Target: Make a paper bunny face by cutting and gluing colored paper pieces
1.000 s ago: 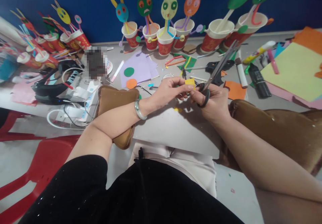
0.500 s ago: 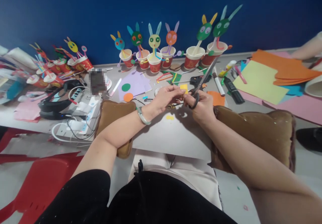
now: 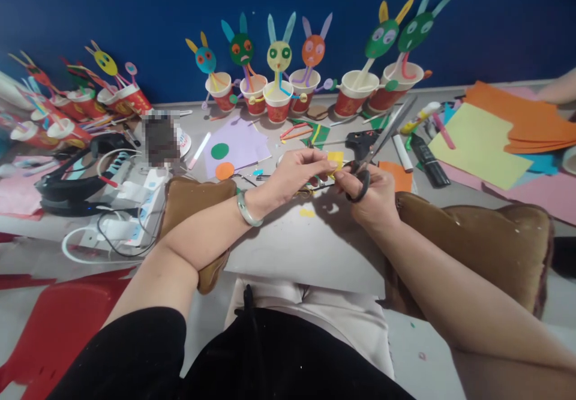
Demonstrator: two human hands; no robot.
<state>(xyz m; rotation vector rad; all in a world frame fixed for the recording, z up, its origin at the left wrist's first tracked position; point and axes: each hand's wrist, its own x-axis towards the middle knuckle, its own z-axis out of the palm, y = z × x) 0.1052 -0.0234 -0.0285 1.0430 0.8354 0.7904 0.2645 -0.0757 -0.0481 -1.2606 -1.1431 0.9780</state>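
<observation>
Here, the left hand (image 3: 292, 175) is pinching a yellow paper piece (image 3: 335, 159) above the middle of the table (image 3: 292, 253), and the right hand (image 3: 373, 195) is gripping scissors (image 3: 390, 133), blades pointing far right. Red cups (image 3: 278, 113) along the far side are bearing markings too small to read. A black marker (image 3: 428, 163), its print illegible, is lying right; brown cushions (image 3: 472, 232) are sitting near, left and right.

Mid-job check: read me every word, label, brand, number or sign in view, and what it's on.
None can be read for certain.
Red cup, front centre: gold marks, too blurred.
Black marker: pale marks, too small.
White round item: coloured marks, unreadable.
Scissors and yellow paper: no text visible.
</observation>
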